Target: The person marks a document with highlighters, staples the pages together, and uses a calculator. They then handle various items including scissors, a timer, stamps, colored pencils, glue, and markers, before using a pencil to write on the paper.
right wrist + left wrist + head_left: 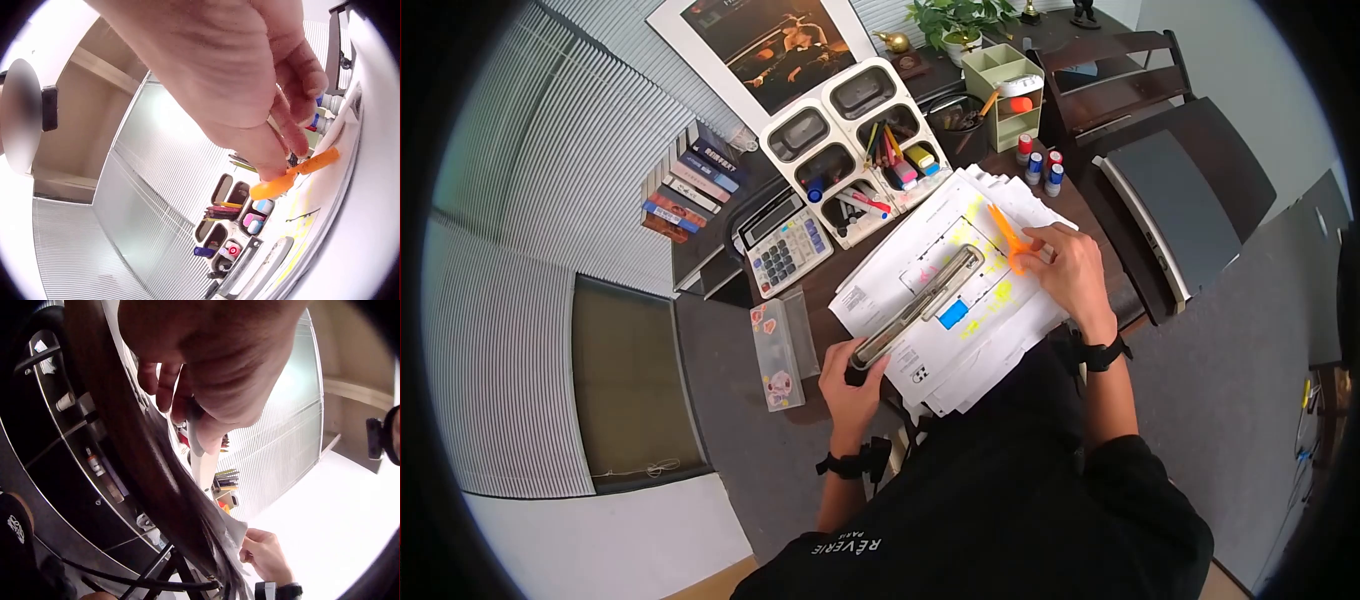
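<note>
My left hand [850,388] grips the near end of a long grey stapler-like tool [900,322], thumb on one side and fingers on the other. The tool lies slantwise over a pile of printed sheets [975,375] with yellow marks. At the pile's right side, my right hand [1072,272] pinches orange scissors [1004,228] between thumb and fingers. The right wrist view shows the scissors [275,186] below the fingertips of that hand [219,69]. A blue rectangle [953,314] shows on the sheets beside the tool. In the left wrist view, my left hand [225,362] partly hides the tool.
A calculator [785,252] and a clear sticker-decorated case [775,360] are left of the papers. Behind stand a white compartment organizer [812,112] with pens, a green holder [1003,130] and small red and blue bottles [1034,168]. A closed laptop-like device [1190,215] is at right.
</note>
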A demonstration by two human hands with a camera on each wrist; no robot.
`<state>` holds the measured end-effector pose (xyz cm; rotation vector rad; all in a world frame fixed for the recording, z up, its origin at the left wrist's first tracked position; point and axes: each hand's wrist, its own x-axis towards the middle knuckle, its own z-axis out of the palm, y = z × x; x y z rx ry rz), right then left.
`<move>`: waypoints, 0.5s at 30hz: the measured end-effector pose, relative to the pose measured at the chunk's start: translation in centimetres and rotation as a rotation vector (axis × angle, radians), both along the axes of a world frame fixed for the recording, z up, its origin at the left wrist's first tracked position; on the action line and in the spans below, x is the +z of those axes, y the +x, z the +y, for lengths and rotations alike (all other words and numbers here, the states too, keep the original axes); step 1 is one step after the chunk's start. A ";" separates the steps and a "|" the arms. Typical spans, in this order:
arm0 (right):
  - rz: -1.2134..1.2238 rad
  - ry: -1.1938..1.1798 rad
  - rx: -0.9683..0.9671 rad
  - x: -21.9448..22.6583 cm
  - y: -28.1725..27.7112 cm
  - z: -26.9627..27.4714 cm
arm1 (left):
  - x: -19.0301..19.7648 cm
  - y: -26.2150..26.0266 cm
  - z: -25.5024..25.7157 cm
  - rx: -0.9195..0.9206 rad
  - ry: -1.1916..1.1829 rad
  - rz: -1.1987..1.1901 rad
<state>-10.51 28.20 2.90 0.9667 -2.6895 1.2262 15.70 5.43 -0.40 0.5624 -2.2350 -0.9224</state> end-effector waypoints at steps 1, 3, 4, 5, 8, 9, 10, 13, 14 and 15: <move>0.001 0.000 -0.004 0.0 -0.1 -0.1 | -0.1 0.0 -0.1 -0.017 0.029 0.010; -0.017 -0.056 -0.060 0.1 0.0 -0.3 | -0.6 0.1 -0.2 -0.038 0.062 0.019; -0.017 -0.052 -0.064 0.0 0.0 -0.5 | -1.0 0.1 -0.2 -0.052 0.156 0.073; 0.097 -0.129 0.012 -0.3 0.1 -0.9 | -1.3 0.1 -0.1 -0.067 0.251 0.125; 0.231 -0.229 0.170 0.3 1.6 -2.5 | -1.2 -0.2 0.4 -0.026 0.332 0.175; 0.257 -0.231 0.226 0.2 1.8 -3.0 | -1.0 -0.2 0.4 -0.032 0.338 0.167; 0.252 -0.228 0.222 -0.4 2.0 -3.3 | -0.7 -0.4 0.4 -0.029 0.397 0.181; 0.264 -0.215 0.306 -2.1 2.1 -4.4 | -0.6 -0.6 -0.5 -0.038 0.418 0.186; 0.225 -0.193 0.342 -2.5 2.2 -4.3 | -0.4 -1.0 -0.8 -0.068 0.435 0.241; 0.185 -0.169 0.377 -3.0 2.2 -4.2 | -0.2 -1.5 -0.9 -0.101 0.452 0.293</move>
